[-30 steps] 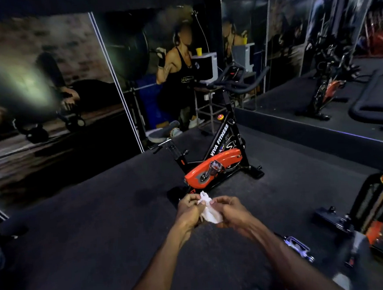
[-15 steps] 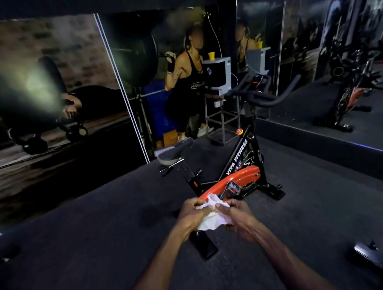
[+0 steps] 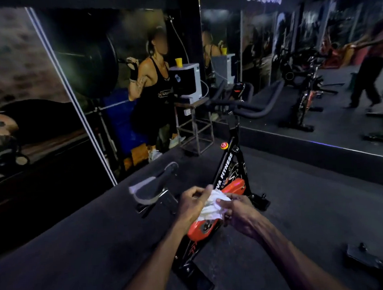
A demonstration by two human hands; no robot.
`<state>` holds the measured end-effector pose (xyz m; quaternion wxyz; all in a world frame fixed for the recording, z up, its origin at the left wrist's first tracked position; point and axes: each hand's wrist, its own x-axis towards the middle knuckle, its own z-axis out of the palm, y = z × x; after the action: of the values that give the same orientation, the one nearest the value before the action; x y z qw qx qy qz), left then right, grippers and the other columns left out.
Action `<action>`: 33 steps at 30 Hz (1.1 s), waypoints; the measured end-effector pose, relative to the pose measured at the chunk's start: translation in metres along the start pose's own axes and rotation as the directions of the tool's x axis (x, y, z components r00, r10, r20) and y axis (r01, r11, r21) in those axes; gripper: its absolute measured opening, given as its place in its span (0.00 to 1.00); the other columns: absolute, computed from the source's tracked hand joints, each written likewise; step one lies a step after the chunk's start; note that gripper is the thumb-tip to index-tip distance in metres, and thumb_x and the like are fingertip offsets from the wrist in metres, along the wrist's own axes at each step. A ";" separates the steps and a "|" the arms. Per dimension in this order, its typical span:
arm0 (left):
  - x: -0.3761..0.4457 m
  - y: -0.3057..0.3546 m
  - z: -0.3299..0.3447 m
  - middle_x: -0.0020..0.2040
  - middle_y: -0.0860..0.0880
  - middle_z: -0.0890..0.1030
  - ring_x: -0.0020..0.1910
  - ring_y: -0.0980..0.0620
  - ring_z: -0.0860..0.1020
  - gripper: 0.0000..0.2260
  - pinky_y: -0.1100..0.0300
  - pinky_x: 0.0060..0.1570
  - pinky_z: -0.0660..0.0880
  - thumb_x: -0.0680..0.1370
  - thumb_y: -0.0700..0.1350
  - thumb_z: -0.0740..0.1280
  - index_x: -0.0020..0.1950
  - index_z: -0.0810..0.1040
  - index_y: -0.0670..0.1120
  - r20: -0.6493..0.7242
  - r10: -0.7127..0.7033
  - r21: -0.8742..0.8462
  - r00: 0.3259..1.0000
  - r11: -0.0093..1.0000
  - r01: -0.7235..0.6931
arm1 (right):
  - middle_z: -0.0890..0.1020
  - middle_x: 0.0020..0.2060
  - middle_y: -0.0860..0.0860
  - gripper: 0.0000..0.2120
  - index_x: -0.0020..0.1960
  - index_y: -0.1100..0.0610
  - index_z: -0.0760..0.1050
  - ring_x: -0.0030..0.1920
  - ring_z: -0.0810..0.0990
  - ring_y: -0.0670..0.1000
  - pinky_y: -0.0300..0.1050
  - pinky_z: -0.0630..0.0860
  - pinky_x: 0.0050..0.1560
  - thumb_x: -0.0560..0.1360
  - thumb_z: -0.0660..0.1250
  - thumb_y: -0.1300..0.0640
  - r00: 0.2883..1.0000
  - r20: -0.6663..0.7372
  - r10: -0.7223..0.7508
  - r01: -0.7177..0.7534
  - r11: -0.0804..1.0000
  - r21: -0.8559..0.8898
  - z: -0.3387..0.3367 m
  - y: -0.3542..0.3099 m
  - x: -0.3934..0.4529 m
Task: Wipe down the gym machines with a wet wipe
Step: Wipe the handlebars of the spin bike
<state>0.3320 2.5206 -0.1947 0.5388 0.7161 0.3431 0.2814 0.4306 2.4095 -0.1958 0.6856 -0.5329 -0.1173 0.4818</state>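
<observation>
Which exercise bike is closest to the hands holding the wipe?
The orange and black bike lettered FITNESS, directly beneath the hands and wipe. The other bike stands far off at upper right, apparently in the mirror.

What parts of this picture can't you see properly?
Head view:
- Bike: the hands and wipe cover part of its orange cover.
- Wipe: left hand and right hand hide its edges.
- Machine at bottom right: cut off by the frame, too dark.

Spin bike (image 3: pixel 229 164) blocks straight ahead; open floor (image 3: pixel 303 205) lies on both sides
</observation>
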 end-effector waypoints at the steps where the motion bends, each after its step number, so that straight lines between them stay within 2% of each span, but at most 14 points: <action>1: 0.018 -0.002 0.001 0.38 0.51 0.82 0.37 0.59 0.77 0.12 0.65 0.40 0.73 0.75 0.50 0.74 0.45 0.83 0.40 0.085 -0.015 0.042 0.996 0.999 0.011 | 0.77 0.24 0.52 0.06 0.46 0.61 0.79 0.20 0.70 0.44 0.36 0.68 0.23 0.77 0.66 0.70 1.000 -0.021 -0.022 0.022 1.000 0.002 0.000 -0.006 0.011; 3: 0.042 -0.004 0.005 0.37 0.50 0.82 0.37 0.61 0.76 0.09 0.67 0.39 0.72 0.75 0.48 0.75 0.44 0.84 0.41 0.159 0.001 0.108 0.987 0.994 -0.018 | 0.78 0.24 0.51 0.06 0.47 0.62 0.80 0.21 0.74 0.45 0.38 0.73 0.26 0.78 0.66 0.68 0.996 -0.058 -0.063 0.064 0.998 0.005 -0.005 -0.017 0.028; 5: 0.069 -0.002 0.014 0.34 0.51 0.79 0.33 0.64 0.73 0.07 0.67 0.36 0.69 0.77 0.44 0.72 0.40 0.82 0.44 0.081 0.055 0.084 0.995 0.995 -0.062 | 0.77 0.24 0.51 0.03 0.48 0.63 0.77 0.21 0.74 0.46 0.40 0.73 0.24 0.78 0.66 0.68 0.992 -0.113 -0.063 0.062 0.998 -0.014 -0.013 -0.026 0.049; 8: 0.114 -0.001 0.031 0.30 0.54 0.75 0.29 0.64 0.69 0.12 0.65 0.34 0.68 0.79 0.44 0.70 0.35 0.77 0.46 -0.048 0.067 -0.002 0.997 0.998 -0.067 | 0.74 0.27 0.53 0.06 0.45 0.60 0.72 0.25 0.71 0.49 0.42 0.72 0.29 0.77 0.69 0.65 0.995 -0.095 -0.022 0.012 0.994 -0.113 -0.031 -0.039 0.080; 12: 0.168 -0.001 0.065 0.30 0.53 0.69 0.27 0.64 0.66 0.15 0.64 0.31 0.65 0.81 0.46 0.67 0.34 0.72 0.46 -0.055 0.021 -0.111 0.998 0.993 -0.027 | 0.69 0.26 0.53 0.10 0.39 0.58 0.71 0.24 0.66 0.49 0.40 0.66 0.31 0.77 0.70 0.62 0.999 -0.035 0.019 -0.022 0.994 -0.103 -0.053 -0.061 0.125; 14: 0.196 0.000 0.081 0.29 0.52 0.68 0.28 0.61 0.66 0.16 0.62 0.30 0.64 0.81 0.46 0.66 0.33 0.71 0.46 -0.084 -0.023 -0.205 0.996 0.979 0.006 | 0.72 0.26 0.51 0.02 0.44 0.57 0.78 0.24 0.67 0.47 0.38 0.66 0.30 0.75 0.70 0.61 0.999 -0.050 0.009 -0.008 1.000 0.020 -0.064 -0.078 0.149; 16: 0.226 0.001 0.101 0.30 0.51 0.70 0.32 0.56 0.68 0.16 0.58 0.33 0.65 0.81 0.47 0.66 0.34 0.73 0.46 -0.139 -0.090 -0.237 0.986 0.970 0.055 | 0.79 0.33 0.53 0.10 0.54 0.60 0.82 0.28 0.74 0.48 0.41 0.71 0.32 0.75 0.68 0.58 0.996 -0.092 0.002 0.015 0.983 0.183 -0.077 -0.097 0.176; 20: 0.271 0.009 0.135 0.38 0.46 0.77 0.41 0.49 0.75 0.14 0.55 0.41 0.72 0.82 0.50 0.63 0.40 0.76 0.43 -0.162 -0.226 -0.380 0.961 0.913 0.150 | 0.81 0.34 0.57 0.12 0.44 0.63 0.78 0.29 0.81 0.53 0.46 0.81 0.34 0.80 0.63 0.56 0.983 -0.175 0.050 0.037 0.887 0.460 -0.095 -0.126 0.221; 23: 0.299 0.012 0.159 0.53 0.42 0.79 0.51 0.46 0.78 0.13 0.53 0.50 0.76 0.83 0.49 0.61 0.57 0.76 0.39 -0.183 -0.366 -0.475 0.912 0.845 0.244 | 0.82 0.41 0.63 0.10 0.48 0.67 0.76 0.38 0.84 0.59 0.54 0.83 0.41 0.81 0.62 0.61 0.975 -0.203 0.088 0.046 0.819 0.572 -0.102 -0.142 0.252; 25: 0.315 0.014 0.171 0.56 0.40 0.77 0.51 0.48 0.75 0.07 0.57 0.50 0.72 0.83 0.42 0.61 0.57 0.74 0.40 -0.227 -0.333 -0.458 0.915 0.866 0.202 | 0.78 0.33 0.59 0.03 0.44 0.63 0.73 0.31 0.78 0.56 0.47 0.78 0.32 0.73 0.65 0.69 0.942 -0.334 0.043 0.109 0.900 0.423 -0.111 -0.149 0.272; 27: 0.335 0.020 0.178 0.54 0.42 0.77 0.50 0.49 0.74 0.03 0.60 0.50 0.70 0.81 0.37 0.62 0.51 0.73 0.44 -0.215 -0.224 -0.414 0.951 0.902 0.119 | 0.69 0.28 0.54 0.13 0.44 0.58 0.69 0.24 0.69 0.51 0.40 0.66 0.27 0.64 0.66 0.71 0.886 -0.457 -0.073 0.176 0.967 0.187 -0.121 -0.161 0.293; 30: 0.368 0.026 0.183 0.51 0.47 0.79 0.48 0.52 0.77 0.06 0.66 0.45 0.74 0.75 0.39 0.71 0.50 0.76 0.45 0.070 -0.015 -0.296 0.997 0.954 0.035 | 0.73 0.31 0.56 0.07 0.44 0.57 0.74 0.31 0.72 0.53 0.42 0.68 0.31 0.69 0.65 0.67 0.892 -0.430 -0.141 0.216 0.968 0.131 -0.127 -0.182 0.315; 31: 0.383 0.026 0.186 0.52 0.47 0.80 0.49 0.51 0.78 0.08 0.65 0.47 0.75 0.72 0.41 0.72 0.50 0.78 0.47 0.176 0.036 -0.224 0.984 0.975 0.004 | 0.74 0.33 0.57 0.04 0.41 0.58 0.76 0.35 0.73 0.54 0.42 0.68 0.32 0.69 0.65 0.66 0.904 -0.403 -0.143 0.207 0.971 0.118 -0.129 -0.190 0.324; 33: 0.408 0.027 0.188 0.55 0.47 0.81 0.53 0.53 0.79 0.12 0.67 0.51 0.75 0.70 0.40 0.71 0.53 0.80 0.49 0.307 0.079 -0.051 0.948 0.996 -0.067 | 0.75 0.34 0.57 0.04 0.35 0.58 0.79 0.35 0.72 0.53 0.40 0.66 0.30 0.68 0.67 0.63 0.920 -0.335 -0.204 0.185 0.979 -0.088 -0.137 -0.201 0.340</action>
<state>0.7300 2.7307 -0.2040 0.5891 0.7526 0.2222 0.1926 0.8037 2.5988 -0.2017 0.7250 -0.6129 -0.0616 0.3080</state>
